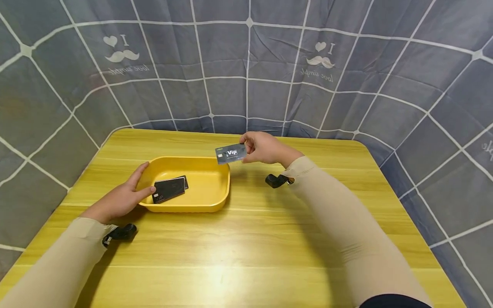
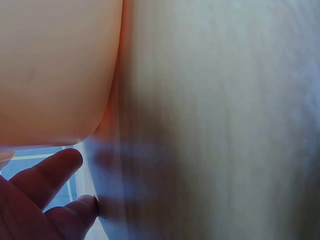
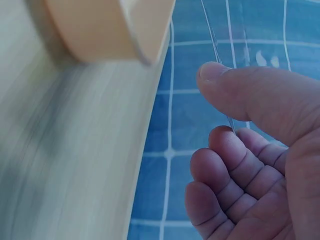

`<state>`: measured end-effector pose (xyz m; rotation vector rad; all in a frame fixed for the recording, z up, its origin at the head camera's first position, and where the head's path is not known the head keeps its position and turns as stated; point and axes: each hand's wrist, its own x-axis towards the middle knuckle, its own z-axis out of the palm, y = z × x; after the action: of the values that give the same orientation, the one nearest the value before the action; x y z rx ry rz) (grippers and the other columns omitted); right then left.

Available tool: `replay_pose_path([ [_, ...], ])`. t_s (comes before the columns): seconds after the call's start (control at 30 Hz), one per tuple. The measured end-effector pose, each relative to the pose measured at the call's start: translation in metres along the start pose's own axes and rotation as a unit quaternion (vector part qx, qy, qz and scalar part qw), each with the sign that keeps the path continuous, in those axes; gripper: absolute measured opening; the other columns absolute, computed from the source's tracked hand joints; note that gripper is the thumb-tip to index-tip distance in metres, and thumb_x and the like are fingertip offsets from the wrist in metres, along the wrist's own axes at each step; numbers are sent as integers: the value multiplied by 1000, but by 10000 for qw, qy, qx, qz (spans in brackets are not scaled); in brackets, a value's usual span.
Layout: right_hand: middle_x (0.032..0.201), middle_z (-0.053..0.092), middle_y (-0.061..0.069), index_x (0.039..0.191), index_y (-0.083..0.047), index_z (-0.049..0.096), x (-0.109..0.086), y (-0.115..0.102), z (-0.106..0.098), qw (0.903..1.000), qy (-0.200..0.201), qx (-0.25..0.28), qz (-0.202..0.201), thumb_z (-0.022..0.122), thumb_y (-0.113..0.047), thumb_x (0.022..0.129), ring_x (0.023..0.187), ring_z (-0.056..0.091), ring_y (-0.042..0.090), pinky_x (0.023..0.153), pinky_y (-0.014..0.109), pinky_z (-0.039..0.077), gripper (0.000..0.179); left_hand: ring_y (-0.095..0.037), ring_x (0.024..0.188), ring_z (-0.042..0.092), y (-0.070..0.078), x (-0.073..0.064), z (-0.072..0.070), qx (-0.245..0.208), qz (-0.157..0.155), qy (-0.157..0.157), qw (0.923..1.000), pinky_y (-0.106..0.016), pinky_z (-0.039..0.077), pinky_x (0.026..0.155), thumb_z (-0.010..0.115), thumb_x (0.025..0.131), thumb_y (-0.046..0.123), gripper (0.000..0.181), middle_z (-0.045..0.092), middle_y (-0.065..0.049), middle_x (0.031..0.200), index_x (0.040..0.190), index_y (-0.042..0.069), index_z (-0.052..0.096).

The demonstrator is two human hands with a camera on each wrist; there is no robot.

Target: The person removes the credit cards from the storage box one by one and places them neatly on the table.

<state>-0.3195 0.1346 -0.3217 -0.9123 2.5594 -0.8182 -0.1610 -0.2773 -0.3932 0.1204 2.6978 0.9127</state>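
Right hand [image 1: 266, 148]: thumb and fingers pinch grey Vip card [image 1: 224, 155] by one end, card held above the tray's right rim. Left hand [image 1: 124, 198]: fingers extended and parted at left side of yellow tray [image 1: 204, 208], thumb over rim by black card [image 1: 169, 191]. Another card partly under it. Tray on wooden table [image 1: 269, 261]; grey checked cloth [image 1: 223, 49] behind.

Glare whitens the glossy yellow wood-grain table [image 1: 227, 271] in my bright head view, beige-sleeved arms [image 1: 339, 214] casting soft shadows, the white-gridded gray fabric curtain [image 1: 227, 49] bowing toward the edges; my cooler-toned right-wrist view blurs the yellow round-cornered plastic tray [image 3: 95, 30].
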Motion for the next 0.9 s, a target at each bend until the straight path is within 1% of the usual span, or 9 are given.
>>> replay_pose_path([
  [0.17, 96, 63, 6, 135, -4, 57, -15, 24, -7, 9994, 95, 75, 322, 85, -19, 89, 85, 57, 23, 83, 36, 49, 56, -71, 144, 26, 0, 1, 0, -71, -13, -42, 10000, -82, 30, 108, 47, 110, 54, 92, 3, -38, 170, 168, 29, -20],
  [0.33, 95, 61, 6, 133, -2, 57, -25, 47, -7, 9982, 131, 96, 575, 83, -18, 91, 86, 56, 23, 84, 38, 47, 53, -71, 145, 24, -1, 2, 0, -111, -9, -71, 9999, -83, 29, 108, 47, 110, 54, 92, 0, -37, 171, 167, 29, -21],
  [0.5, 91, 62, 5, 129, -1, 59, -29, 70, 0, 9968, 249, -97, 759, 84, -19, 90, 80, 54, 21, 85, 39, 47, 49, -72, 144, 24, -3, 3, -1, -60, -26, -61, 10000, -83, 30, 108, 47, 110, 54, 93, 0, -37, 171, 168, 28, -20],
  [0.6, 90, 61, 4, 129, -1, 59, -31, 82, 5, 9954, 241, -111, 924, 84, -20, 90, 78, 53, 20, 83, 38, 46, 50, -72, 144, 24, -3, 3, -1, -49, -17, -63, 10000, -83, 30, 108, 47, 110, 54, 93, 0, -38, 171, 168, 27, -20],
  [0.9, 88, 62, 5, 133, -2, 57, -34, 109, 16, 9906, 69, 128, 1359, 85, -24, 89, 75, 54, 19, 81, 37, 47, 57, -72, 145, 22, -4, 5, -1, -95, 2, -79, 9999, -84, 28, 109, 48, 110, 54, 94, -3, -36, 171, 167, 27, -21],
])
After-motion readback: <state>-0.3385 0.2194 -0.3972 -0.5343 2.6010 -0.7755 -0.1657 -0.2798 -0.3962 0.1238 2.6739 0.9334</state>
